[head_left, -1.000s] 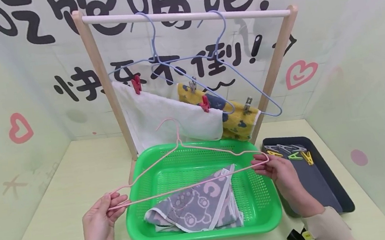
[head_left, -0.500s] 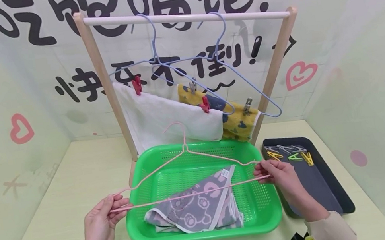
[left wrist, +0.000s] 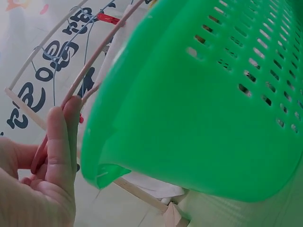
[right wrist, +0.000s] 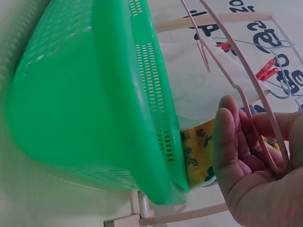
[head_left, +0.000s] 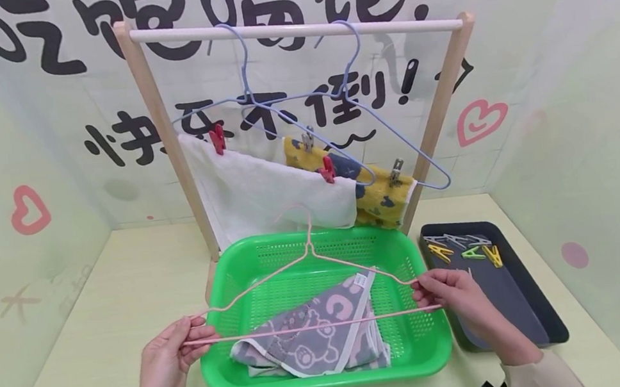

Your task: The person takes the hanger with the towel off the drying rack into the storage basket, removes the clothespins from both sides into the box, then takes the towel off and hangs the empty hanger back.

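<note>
A pink wire hanger [head_left: 263, 284] is held level above the green basket [head_left: 333, 381], its hook pointing toward the rack. My left hand [head_left: 169, 353] pinches its left end between thumb and fingers, and my right hand [head_left: 458, 294] pinches the right end. Each wrist view shows the hanger's curved end lying in the fingers: the left hand [left wrist: 52, 170] beside the basket's rim, the right hand [right wrist: 255, 165] likewise. Below the hanger's bar, a grey and pink bear-patterned towel [head_left: 306, 352] lies crumpled in the basket.
A wooden rack with a white rod [head_left: 295, 27] stands behind the basket. Two blue hangers [head_left: 245, 72] carry a white towel [head_left: 280, 184] and a yellow towel [head_left: 383, 200], clipped by clothespins. On the right sits a dark tray [head_left: 503, 299] with several clothespins [head_left: 473, 253].
Both hands still hold the pink hanger. Its right end has dropped, so the bar has gone from slanted to nearly level, and its hook has shifted right and lower in the head view.
</note>
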The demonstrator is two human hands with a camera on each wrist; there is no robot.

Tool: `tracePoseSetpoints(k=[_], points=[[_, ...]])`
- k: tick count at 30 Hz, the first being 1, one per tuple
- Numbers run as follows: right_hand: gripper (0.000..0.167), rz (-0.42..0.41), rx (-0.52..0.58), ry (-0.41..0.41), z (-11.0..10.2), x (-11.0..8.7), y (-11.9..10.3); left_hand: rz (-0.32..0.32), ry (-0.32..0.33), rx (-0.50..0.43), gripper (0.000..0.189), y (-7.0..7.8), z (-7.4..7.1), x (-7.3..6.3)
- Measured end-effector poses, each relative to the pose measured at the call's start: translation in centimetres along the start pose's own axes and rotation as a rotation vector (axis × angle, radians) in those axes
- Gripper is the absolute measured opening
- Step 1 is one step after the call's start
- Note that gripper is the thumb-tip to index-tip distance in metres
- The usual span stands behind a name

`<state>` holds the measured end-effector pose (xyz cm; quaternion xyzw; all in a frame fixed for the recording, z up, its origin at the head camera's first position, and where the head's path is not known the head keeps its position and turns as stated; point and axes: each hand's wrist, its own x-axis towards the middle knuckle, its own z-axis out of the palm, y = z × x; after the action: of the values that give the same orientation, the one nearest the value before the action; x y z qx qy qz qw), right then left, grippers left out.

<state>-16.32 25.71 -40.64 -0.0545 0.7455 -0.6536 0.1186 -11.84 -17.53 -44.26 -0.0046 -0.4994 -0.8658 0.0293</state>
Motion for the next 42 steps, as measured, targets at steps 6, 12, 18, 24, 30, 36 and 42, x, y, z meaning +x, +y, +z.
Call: tracePoseSetpoints(k=[6,12,18,24,30,36,42], points=[[0.026,-0.033,-0.029,0.097,-0.3,-1.2,0.7,-0.038,-0.026,0.167,0.024,-1.6,-1.4,0.8],[0.026,-0.106,-0.008,0.182,-1.6,-2.7,1.0,0.002,-0.049,0.338,0.029,-5.6,-7.1,3.1],[0.018,-0.241,0.006,0.256,-3.7,-4.7,0.7,0.135,0.103,0.308,0.034,-6.8,-8.8,4.3],[0.023,-0.336,0.036,0.322,-5.7,-6.9,0.5,0.249,0.127,0.311,0.025,-4.3,-6.0,4.2],[0.026,-0.451,0.082,0.367,-8.0,-9.5,0.7,0.11,0.177,0.52,0.036,-1.4,-2.1,3.7],[0.022,-0.532,0.143,0.563,-9.8,-11.8,1.0,0.001,0.111,0.668,0.048,-1.5,-2.0,4.8],[0.028,-0.636,0.2,0.618,-11.8,-13.3,1.7,-0.072,0.071,0.649,0.053,-2.1,-2.3,5.6]])
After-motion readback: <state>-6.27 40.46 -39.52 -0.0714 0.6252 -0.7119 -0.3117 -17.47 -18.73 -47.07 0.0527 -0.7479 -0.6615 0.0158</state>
